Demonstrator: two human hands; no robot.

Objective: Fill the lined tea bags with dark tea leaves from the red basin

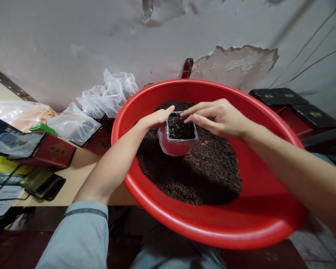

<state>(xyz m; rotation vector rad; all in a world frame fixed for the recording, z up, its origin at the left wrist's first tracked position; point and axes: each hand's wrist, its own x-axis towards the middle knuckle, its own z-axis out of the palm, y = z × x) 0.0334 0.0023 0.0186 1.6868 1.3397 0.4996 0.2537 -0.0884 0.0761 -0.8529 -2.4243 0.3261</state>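
A large red basin [268,220] holds a heap of loose dark, dry leaf-like material [218,175]. Over the heap stands a square container [177,146] with a clear plastic liner folded over its rim, filled near the top with the same dark material. My left hand [159,116] grips the container's left side, thumb along the rim; its other fingers are hidden behind it. Above the container's right edge is my right hand [212,116], palm down, fingers stretched out, fingertips at the rim and the contents.
Red boxes with plastic liners [56,149] line the wooden table [78,170] at left, beside a green object [43,129] and dark lids [42,183]. Black-lidded red boxes [299,121] stand at right. A peeling wall [100,41] rises behind the basin.
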